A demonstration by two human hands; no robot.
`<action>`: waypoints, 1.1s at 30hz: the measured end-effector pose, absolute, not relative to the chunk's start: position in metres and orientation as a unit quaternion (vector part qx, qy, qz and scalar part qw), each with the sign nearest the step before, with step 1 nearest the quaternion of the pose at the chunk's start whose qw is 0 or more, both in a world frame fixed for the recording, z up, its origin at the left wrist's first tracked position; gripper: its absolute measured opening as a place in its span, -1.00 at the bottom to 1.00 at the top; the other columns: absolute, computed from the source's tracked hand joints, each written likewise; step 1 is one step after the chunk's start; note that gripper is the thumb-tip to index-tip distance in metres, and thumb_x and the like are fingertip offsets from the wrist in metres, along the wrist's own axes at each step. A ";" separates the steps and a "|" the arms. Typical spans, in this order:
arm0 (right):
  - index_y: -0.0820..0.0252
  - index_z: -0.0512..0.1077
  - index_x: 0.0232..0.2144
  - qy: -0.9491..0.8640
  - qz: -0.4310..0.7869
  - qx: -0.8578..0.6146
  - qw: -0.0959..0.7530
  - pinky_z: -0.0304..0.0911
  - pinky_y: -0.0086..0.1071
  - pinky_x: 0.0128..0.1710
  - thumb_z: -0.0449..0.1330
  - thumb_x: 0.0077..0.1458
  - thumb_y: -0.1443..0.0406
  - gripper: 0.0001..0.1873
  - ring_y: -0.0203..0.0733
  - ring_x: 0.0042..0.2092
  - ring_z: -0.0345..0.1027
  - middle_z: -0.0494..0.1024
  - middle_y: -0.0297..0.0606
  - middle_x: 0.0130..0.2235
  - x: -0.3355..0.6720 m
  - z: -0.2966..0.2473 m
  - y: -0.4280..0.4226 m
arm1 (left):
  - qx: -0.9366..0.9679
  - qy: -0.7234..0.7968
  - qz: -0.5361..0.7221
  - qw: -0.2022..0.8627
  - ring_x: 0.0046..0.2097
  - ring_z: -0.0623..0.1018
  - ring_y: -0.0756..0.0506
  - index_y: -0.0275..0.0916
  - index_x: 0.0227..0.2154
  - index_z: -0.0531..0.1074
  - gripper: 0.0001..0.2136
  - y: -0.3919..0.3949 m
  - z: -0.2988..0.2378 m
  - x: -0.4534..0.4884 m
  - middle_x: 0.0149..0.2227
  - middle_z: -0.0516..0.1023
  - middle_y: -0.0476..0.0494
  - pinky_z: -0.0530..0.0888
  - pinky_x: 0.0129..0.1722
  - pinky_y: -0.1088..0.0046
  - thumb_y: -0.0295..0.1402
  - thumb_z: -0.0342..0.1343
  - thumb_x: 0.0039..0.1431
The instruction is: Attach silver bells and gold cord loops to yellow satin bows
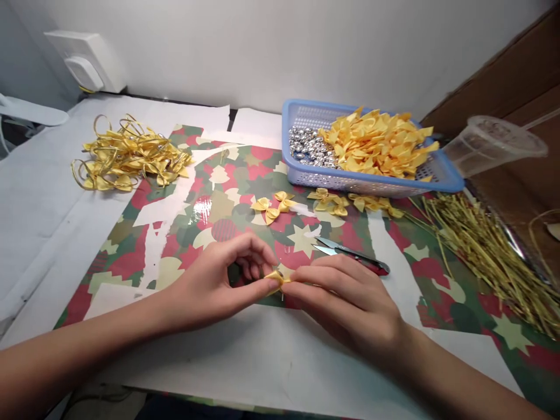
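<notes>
Left hand (210, 286), right hand (345, 309) pinching satin bow (275, 279), snips (352, 255) just beside

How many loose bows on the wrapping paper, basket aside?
6 yellow bows: a pair left of centre, a pair below the blue basket, a pair right of that. Overlaps may hide more.

Left hand (214, 286), right hand (345, 309): fingertips together, pinching a yellow satin bow (273, 280) above patterned paper (219, 204). Just beyond right hand: thread snips (354, 254). Farther on: loose bows (273, 207); blue basket (301, 182) holding silver beads (310, 149) and bows (376, 143). Left: heap of gold-wired bows (131, 154). Right: gold wire strands (481, 256); tilted clear plastic cup (494, 146).
</notes>
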State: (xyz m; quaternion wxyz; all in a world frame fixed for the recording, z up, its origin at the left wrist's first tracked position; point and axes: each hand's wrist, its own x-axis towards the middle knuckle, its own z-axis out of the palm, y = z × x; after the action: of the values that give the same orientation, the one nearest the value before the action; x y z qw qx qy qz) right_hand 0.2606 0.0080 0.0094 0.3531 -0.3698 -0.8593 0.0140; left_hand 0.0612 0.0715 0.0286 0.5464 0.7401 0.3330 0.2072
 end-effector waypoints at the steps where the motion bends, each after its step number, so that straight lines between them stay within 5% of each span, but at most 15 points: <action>1: 0.26 0.41 -0.21 -0.859 0.009 -0.369 0.353 0.29 -0.31 -0.35 0.14 0.10 0.52 -0.79 -0.16 -0.30 0.36 0.58 -0.17 -0.30 0.260 0.009 0.008 | 0.745 0.331 0.205 0.542 -0.43 0.42 0.05 -0.30 -0.34 0.38 -0.93 0.071 0.029 0.061 -0.44 0.44 -0.01 0.42 -0.44 0.56 -0.42 0.12 0.11; 8: 0.24 0.42 -0.31 -0.819 0.118 -0.386 0.408 0.31 -0.35 -0.33 0.12 0.09 0.53 -0.83 -0.21 -0.32 0.39 0.54 -0.18 -0.35 0.254 0.014 0.009 | 0.761 0.308 0.206 0.533 -0.48 0.44 0.05 -0.31 -0.41 0.43 -0.97 0.070 0.026 0.063 -0.49 0.50 -0.02 0.38 -0.49 0.57 -0.46 0.11 0.11; 16: 0.13 0.41 -0.39 -0.594 0.450 -0.443 0.498 0.35 -0.44 -0.44 0.17 0.15 0.34 -0.94 -0.27 -0.38 0.38 0.47 -0.30 -0.42 0.254 0.024 0.003 | 0.754 0.346 0.215 0.515 -0.47 0.46 0.02 -0.29 -0.50 0.38 -0.91 0.069 0.025 0.062 -0.51 0.51 -0.06 0.41 -0.50 0.53 -0.45 0.09 0.08; 23: 0.19 0.39 -0.47 -0.449 0.711 -0.305 0.447 0.32 -0.49 -0.51 0.26 0.09 0.29 -0.86 -0.35 -0.49 0.34 0.43 -0.35 -0.49 0.257 0.029 0.003 | 0.757 0.355 0.237 0.495 -0.48 0.43 0.03 -0.27 -0.49 0.33 -0.92 0.072 0.024 0.061 -0.53 0.44 -0.01 0.40 -0.50 0.54 -0.44 0.08 0.10; 33: 0.23 0.35 -0.51 -0.370 0.795 -0.294 0.380 0.32 -0.44 -0.48 0.34 -0.02 0.28 -0.78 -0.37 -0.53 0.36 0.41 -0.36 -0.50 0.255 0.026 -0.002 | 0.815 0.316 0.278 0.398 -0.48 0.46 0.02 -0.27 -0.45 0.35 -0.94 0.070 0.021 0.057 -0.49 0.49 -0.04 0.41 -0.48 0.52 -0.52 0.05 0.09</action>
State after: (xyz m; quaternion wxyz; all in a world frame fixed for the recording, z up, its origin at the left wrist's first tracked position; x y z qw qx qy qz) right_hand 0.2547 -0.0021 0.0263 0.3798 -0.2939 -0.3697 0.7954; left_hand 0.0567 0.0695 0.0206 0.3975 0.8153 0.3163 0.2779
